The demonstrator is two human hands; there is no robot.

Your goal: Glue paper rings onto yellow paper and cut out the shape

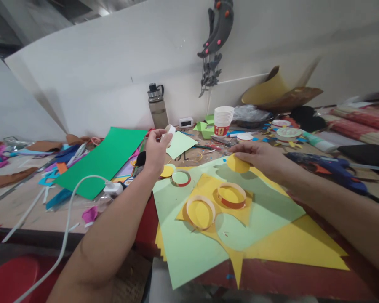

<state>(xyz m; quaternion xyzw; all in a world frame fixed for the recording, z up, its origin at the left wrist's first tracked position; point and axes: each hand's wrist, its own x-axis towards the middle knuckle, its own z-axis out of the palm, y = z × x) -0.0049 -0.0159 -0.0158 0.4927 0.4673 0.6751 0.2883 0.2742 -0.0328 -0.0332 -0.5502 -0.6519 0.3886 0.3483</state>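
My left hand (157,148) is raised over the back of the worktable, its fingers closed on a small white roll of tape (170,131). My right hand (260,155) pinches a yellow paper circle (238,164) by its edge, above the light green sheet (189,256). On that sheet lies a cut yellow paper scrap (236,256) with round openings. Two paper-cup rings, a left one (212,205) and a red-edged right one (235,205), rest on the yellow paper. A third ring (185,184) sits farther back, beside another yellow circle (168,170).
Yellow sheets (290,248) lie under the green one. Behind stand a water bottle (158,107), stacked paper cups (223,120) and a small clock (185,123). A blue glue gun (334,170) lies right. A dark green sheet (97,164) and a white cable (66,223) are left.
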